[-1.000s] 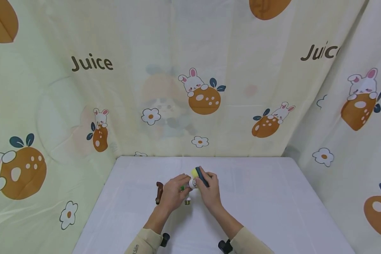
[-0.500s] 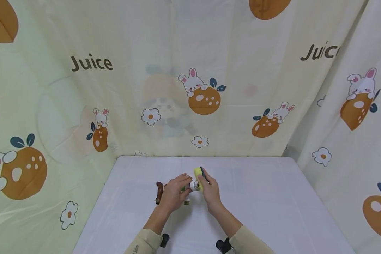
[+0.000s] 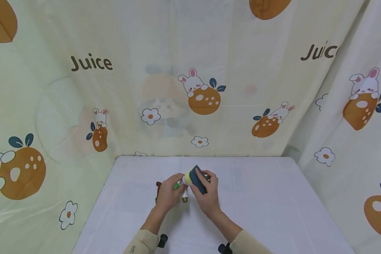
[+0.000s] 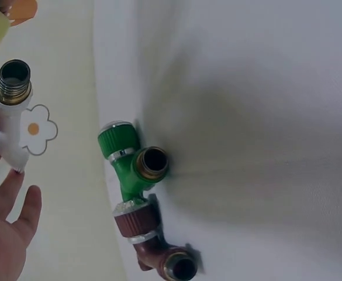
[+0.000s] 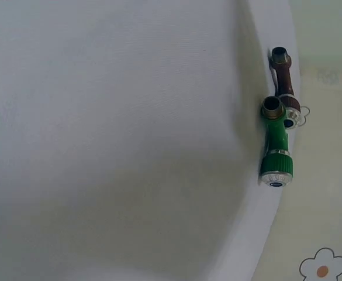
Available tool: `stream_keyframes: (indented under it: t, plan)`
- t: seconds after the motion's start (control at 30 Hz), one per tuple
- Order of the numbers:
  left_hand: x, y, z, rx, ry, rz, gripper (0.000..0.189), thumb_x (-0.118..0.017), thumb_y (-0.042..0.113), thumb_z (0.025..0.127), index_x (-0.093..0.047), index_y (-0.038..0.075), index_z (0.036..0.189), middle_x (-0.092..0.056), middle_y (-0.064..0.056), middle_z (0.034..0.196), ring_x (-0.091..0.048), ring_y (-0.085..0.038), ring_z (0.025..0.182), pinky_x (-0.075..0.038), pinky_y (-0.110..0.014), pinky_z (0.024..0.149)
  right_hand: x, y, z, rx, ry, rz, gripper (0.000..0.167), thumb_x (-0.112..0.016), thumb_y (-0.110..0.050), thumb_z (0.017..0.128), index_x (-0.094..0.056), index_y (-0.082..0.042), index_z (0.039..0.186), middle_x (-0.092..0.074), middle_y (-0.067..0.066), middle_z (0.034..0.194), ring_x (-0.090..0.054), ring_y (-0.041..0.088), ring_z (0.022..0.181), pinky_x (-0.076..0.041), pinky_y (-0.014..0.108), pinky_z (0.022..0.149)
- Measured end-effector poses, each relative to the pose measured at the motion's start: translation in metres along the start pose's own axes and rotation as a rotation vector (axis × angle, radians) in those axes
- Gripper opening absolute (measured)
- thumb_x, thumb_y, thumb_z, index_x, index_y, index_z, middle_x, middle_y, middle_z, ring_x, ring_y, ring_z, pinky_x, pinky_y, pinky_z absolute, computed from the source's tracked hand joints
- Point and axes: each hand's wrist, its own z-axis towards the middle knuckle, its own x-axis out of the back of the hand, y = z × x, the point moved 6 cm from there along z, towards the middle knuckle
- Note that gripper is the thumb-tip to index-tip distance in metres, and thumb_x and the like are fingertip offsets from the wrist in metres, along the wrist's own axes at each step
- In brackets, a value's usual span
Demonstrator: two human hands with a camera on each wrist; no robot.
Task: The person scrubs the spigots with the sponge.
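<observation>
My left hand [image 3: 169,194] grips a white angle valve [image 4: 10,132] with a threaded brass outlet, which points down in the head view. My right hand [image 3: 207,195] holds a sponge [image 3: 198,182], yellow on one side and dark blue-green on the other. The sponge's yellow side lies against the knob end of the white valve, partly covering it. On the table behind the left hand are a green valve [image 4: 130,172] and a brown valve [image 4: 153,243], both with ribbed knobs. Neither hand shows in the right wrist view beyond a sliver at the edge.
The white-covered table [image 3: 266,201] spreads around both hands. A patterned curtain [image 3: 235,134] hangs behind its far edge and along the sides. In the right wrist view, the green and brown valves lie close together near the table edge.
The sponge has turned and moved left, from beside the white valve's knob end onto it. The left hand has shifted slightly left, and more of the green valve shows.
</observation>
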Motion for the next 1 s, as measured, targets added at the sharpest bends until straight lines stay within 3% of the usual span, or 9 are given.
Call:
stream_keyframes:
  t: [0.1,0.2,0.27,0.43,0.67,0.83,1.0]
  plan:
    - [0.002,0.001,0.0,-0.003,0.026,-0.009,0.029,-0.08,0.012,0.092,-0.077,0.022,0.119,-0.074,0.007,0.126,-0.069,-0.019,0.124,-0.056,-0.044,0.104,-0.003,-0.01,-0.003,0.139,0.004,-0.042,0.06,-0.082,-0.02,0.09,-0.062,-0.02,0.146,-0.044,0.014,0.148,-0.037,0.025,0.123,-0.041,0.04,0.091]
    - [0.001,0.003,0.0,-0.015,0.036,0.019,0.03,-0.078,0.01,0.092,-0.077,0.02,0.121,-0.075,0.007,0.125,-0.07,-0.019,0.121,-0.058,-0.043,0.1,-0.005,-0.012,-0.002,0.143,0.006,-0.059,0.06,-0.083,-0.02,0.089,-0.063,-0.019,0.145,-0.044,0.013,0.147,-0.037,0.025,0.121,-0.04,0.039,0.09]
    - [0.0,0.005,0.0,-0.026,0.033,0.055,0.03,-0.078,0.014,0.093,-0.077,0.018,0.123,-0.075,0.004,0.126,-0.07,-0.02,0.122,-0.058,-0.043,0.1,-0.005,-0.01,0.001,0.089,0.01,-0.051,0.059,-0.083,-0.021,0.089,-0.063,-0.019,0.145,-0.044,0.013,0.146,-0.038,0.024,0.121,-0.04,0.038,0.09]
    - [-0.003,0.013,-0.002,-0.078,0.019,0.132,0.036,-0.081,0.02,0.092,-0.076,0.012,0.126,-0.073,-0.004,0.131,-0.067,-0.027,0.127,-0.056,-0.046,0.103,-0.004,0.002,0.006,-0.151,0.021,0.035,0.058,-0.082,-0.028,0.091,-0.063,-0.023,0.145,-0.045,0.011,0.142,-0.043,0.024,0.124,-0.043,0.039,0.095]
    - [-0.008,0.023,-0.003,-0.196,-0.002,0.2,0.033,-0.085,0.015,0.086,-0.078,0.013,0.119,-0.076,-0.002,0.123,-0.069,-0.027,0.123,-0.058,-0.045,0.099,-0.003,0.019,0.007,-0.475,0.03,0.165,0.06,-0.077,-0.042,0.094,-0.057,-0.029,0.15,-0.044,0.006,0.142,-0.045,0.027,0.13,-0.039,0.04,0.103]
    - [-0.013,0.027,-0.004,-0.217,-0.033,0.233,0.032,-0.086,0.016,0.086,-0.078,0.016,0.117,-0.077,0.0,0.122,-0.069,-0.027,0.124,-0.057,-0.045,0.101,-0.004,0.028,0.006,-0.602,0.045,0.251,0.06,-0.071,-0.05,0.096,-0.055,-0.032,0.151,-0.045,0.01,0.141,-0.044,0.028,0.131,-0.04,0.042,0.106]
    - [-0.016,0.028,-0.005,-0.217,-0.082,0.212,0.03,-0.085,0.016,0.087,-0.078,0.018,0.116,-0.076,0.003,0.123,-0.067,-0.026,0.127,-0.056,-0.043,0.103,-0.005,0.034,0.006,-0.665,0.049,0.339,0.061,-0.066,-0.049,0.1,-0.052,-0.025,0.154,-0.044,0.014,0.148,-0.043,0.029,0.135,-0.044,0.042,0.111]
